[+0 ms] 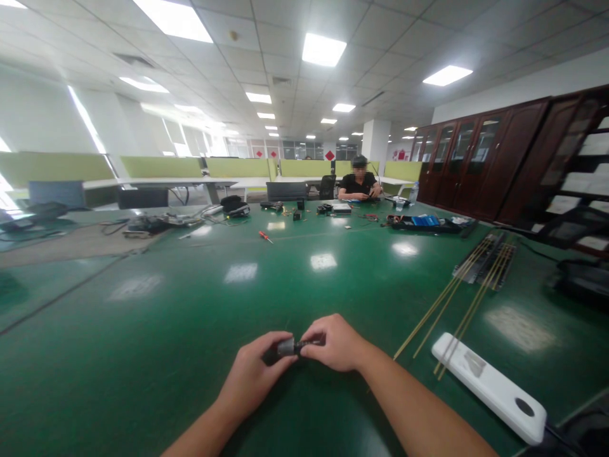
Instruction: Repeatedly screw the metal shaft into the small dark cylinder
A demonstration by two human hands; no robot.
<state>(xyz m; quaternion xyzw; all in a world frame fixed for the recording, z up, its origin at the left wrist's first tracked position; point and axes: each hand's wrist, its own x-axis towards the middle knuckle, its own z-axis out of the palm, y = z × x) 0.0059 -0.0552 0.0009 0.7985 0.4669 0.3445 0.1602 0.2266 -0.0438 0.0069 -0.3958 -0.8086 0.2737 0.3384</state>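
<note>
Both of my hands meet low over the green table (pixel 200 317), near its front edge. My left hand (pixel 254 374) is closed round a small dark part with a grey metal cylinder (pixel 286 346) showing between thumb and fingers. My right hand (pixel 335 343) pinches the other end of that same part, a thin dark piece (pixel 304 345). What the part is I cannot make out.
Several thin brass rods (pixel 457 304) lie to the right, crossing a white power strip (pixel 490 386) near the edge. A red screwdriver (pixel 265 236) and scattered tools and cables lie mid-table and at the far end, where a person in black (pixel 359 181) sits. Dark wooden cabinets (pixel 480 162) line the right wall.
</note>
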